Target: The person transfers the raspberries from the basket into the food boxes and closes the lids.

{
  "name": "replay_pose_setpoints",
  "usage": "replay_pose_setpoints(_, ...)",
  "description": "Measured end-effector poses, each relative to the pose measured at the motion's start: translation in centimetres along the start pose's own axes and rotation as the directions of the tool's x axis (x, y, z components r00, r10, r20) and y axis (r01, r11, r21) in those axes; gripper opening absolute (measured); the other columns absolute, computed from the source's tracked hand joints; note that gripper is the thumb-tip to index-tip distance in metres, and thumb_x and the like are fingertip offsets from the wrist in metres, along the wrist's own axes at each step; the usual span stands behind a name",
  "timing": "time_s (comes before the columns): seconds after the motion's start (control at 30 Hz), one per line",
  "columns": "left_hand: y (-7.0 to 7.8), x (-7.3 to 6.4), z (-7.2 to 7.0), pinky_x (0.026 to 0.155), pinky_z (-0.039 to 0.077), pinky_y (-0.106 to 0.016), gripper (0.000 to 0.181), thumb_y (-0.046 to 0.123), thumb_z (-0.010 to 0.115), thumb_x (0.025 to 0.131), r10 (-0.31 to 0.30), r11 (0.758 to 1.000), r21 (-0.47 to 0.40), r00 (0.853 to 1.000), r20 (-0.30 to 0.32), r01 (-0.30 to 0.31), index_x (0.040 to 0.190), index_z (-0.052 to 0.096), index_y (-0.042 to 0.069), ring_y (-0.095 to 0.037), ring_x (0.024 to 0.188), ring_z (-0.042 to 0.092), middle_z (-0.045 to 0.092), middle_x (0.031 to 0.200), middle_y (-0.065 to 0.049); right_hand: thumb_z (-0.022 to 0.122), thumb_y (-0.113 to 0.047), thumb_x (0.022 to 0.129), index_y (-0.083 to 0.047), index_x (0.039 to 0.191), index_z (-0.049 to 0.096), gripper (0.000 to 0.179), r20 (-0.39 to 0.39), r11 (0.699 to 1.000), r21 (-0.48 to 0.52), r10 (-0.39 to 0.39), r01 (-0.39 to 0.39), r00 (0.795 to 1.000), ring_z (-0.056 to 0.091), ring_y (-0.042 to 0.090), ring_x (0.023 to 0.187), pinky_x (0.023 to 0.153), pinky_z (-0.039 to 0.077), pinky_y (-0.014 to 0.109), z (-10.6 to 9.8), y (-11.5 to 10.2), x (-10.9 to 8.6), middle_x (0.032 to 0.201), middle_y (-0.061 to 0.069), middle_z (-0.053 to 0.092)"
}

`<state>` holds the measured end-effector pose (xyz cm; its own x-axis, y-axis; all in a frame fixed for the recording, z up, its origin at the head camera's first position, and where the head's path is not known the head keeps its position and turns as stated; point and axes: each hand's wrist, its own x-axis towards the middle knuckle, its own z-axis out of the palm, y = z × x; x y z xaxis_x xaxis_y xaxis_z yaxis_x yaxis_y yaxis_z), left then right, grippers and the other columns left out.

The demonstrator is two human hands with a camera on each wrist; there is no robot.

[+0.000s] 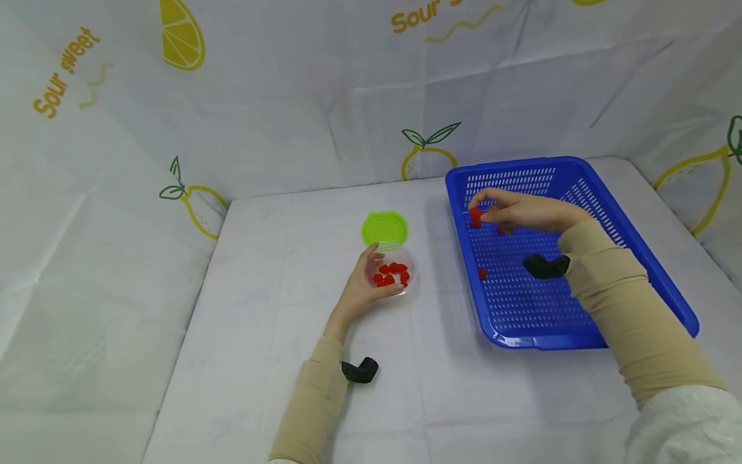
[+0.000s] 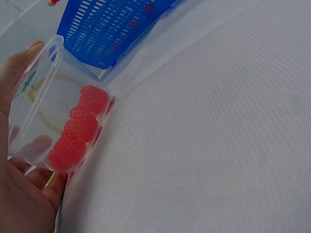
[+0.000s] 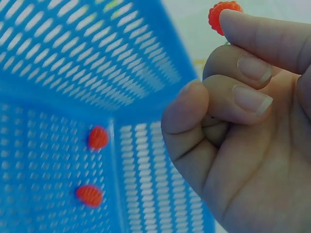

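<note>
My left hand (image 1: 358,287) grips a clear plastic cup (image 2: 73,68) standing on the white tablecloth, thumb and fingers around its sides. Several red raspberries (image 2: 80,128) lie on the cup's bottom. Over the left part of a blue basket (image 1: 524,316), my right hand (image 1: 524,211) pinches one raspberry (image 3: 224,17) between thumb and index finger, its other fingers curled. On the basket floor below are a few loose raspberries (image 3: 90,195), one of them (image 1: 482,274) near the left wall.
A bright green lid (image 1: 385,228) lies just behind the cup. White cloth (image 1: 272,270) printed with lemons covers the table and the walls around it. The basket's raised perforated sides stand right of the cup, with a strip of tablecloth between.
</note>
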<state>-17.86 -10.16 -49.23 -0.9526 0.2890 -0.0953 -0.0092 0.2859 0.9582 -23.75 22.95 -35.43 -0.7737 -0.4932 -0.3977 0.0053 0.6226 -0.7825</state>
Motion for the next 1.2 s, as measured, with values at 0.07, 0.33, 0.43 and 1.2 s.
replay_pose_setpoints(0.07,0.0,0.0,0.0,0.109,0.037,-0.041,0.093,0.033,0.080,0.071,0.002,1.000,0.003,1.000,-0.001,-0.002,0.144,0.023,0.036,-0.014,0.133,0.038,0.043,0.137,0.006,0.046,-0.024,0.098,-0.018,0.125,0.038,0.029,0.005,1.000,-0.017,-0.015,0.015,1.000,0.044,0.028,0.077,0.067,0.041,0.034,0.3,-0.8,0.2,0.103,0.011,0.038)
replay_pose_setpoints(0.33,0.1,0.0,0.0,0.110,0.036,-0.040,0.093,0.032,0.081,0.070,0.001,1.000,-0.013,1.000,-0.004,-0.001,0.143,0.023,0.037,-0.015,0.133,0.038,0.044,0.137,0.006,0.047,-0.023,0.097,-0.020,0.127,0.040,0.031,0.041,0.995,-0.073,-0.064,0.067,0.997,0.045,0.022,0.072,0.065,0.041,0.032,2.0,-4.0,1.5,0.081,0.007,0.038)
replay_pose_setpoints(0.43,0.1,0.0,0.0,0.110,0.036,-0.040,0.093,0.034,0.081,0.070,-0.002,1.000,-0.007,1.000,-0.005,0.001,0.143,0.023,0.038,-0.015,0.133,0.038,0.044,0.137,0.005,0.048,-0.022,0.097,-0.020,0.127,0.040,0.031,0.056,0.993,-0.084,-0.075,0.080,0.996,0.044,0.022,0.073,0.067,0.042,0.032,2.7,-4.9,2.3,0.076,0.005,0.038)
replay_pose_setpoints(1.2,0.2,-0.1,-0.1,0.109,0.037,-0.041,0.097,0.037,0.080,0.070,0.009,1.000,-0.023,1.000,0.017,-0.009,0.146,0.020,0.031,-0.016,0.133,0.039,0.042,0.139,0.003,0.047,-0.016,0.095,-0.020,0.120,0.046,0.026,0.246,0.980,-0.162,-0.073,0.115,0.967,0.045,0.024,0.079,0.063,0.040,0.024,8.2,-6.8,8.5,0.093,0.011,0.050)
